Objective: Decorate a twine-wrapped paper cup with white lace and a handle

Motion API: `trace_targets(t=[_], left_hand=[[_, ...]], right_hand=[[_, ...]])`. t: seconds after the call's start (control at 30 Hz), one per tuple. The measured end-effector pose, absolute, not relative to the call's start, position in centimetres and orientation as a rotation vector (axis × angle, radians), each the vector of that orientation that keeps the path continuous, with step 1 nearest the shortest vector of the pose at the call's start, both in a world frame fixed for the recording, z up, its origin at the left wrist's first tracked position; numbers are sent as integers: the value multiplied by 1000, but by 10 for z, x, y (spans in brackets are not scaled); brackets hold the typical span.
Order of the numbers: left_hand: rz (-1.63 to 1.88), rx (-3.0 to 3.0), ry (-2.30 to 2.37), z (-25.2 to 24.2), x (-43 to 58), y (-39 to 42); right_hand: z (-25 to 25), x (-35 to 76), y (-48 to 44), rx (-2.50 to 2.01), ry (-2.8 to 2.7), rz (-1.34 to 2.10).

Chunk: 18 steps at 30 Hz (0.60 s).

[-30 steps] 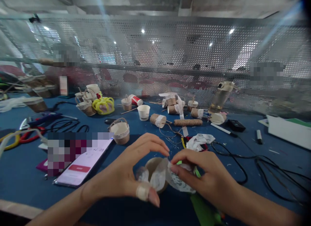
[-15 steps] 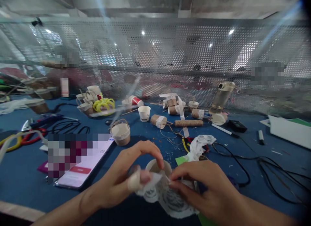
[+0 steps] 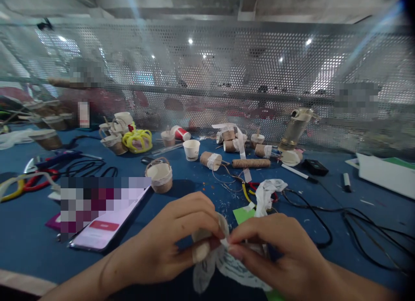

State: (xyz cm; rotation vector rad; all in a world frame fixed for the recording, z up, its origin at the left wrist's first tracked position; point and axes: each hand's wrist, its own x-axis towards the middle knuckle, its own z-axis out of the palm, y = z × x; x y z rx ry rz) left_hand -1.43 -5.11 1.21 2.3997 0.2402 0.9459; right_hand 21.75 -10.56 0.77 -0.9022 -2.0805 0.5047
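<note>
Two bare hands meet low over a blue table [image 3: 29, 245] (clock directions here run from where they meet). The right hand [image 3: 275, 245], at three o'clock, pinches a white lace strip [image 3: 241, 270] between thumb and forefinger; the lace hangs toward six o'clock. The left hand [image 3: 183, 232], at nine, curls inward, a pale bandage [image 3: 201, 252] around its thumb; I cannot tell whether its fingertips grip the lace. Green paper [image 3: 241, 215] and crumpled white material [image 3: 267, 194] lie near one o'clock. A small handled bucket [image 3: 161, 180] stands at ten, a phone [image 3: 108, 225] lies at nine, and a white cup [image 3: 191, 150] stands farther off at eleven.
</note>
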Motion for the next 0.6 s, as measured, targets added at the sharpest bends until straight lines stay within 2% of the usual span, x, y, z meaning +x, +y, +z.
trace_targets(t=[0.3,0.47,0.6], left_hand=[[691,1943,168,24,-27,-52],[731,2114,206,25,-29,-43],[753,2278,239,18,-25,-46]], right_hand=[[11,218,-110,-906,-2195,555],[15,217,-115,-799,-2263,653],[9,212,-114,-791,-2091,575]])
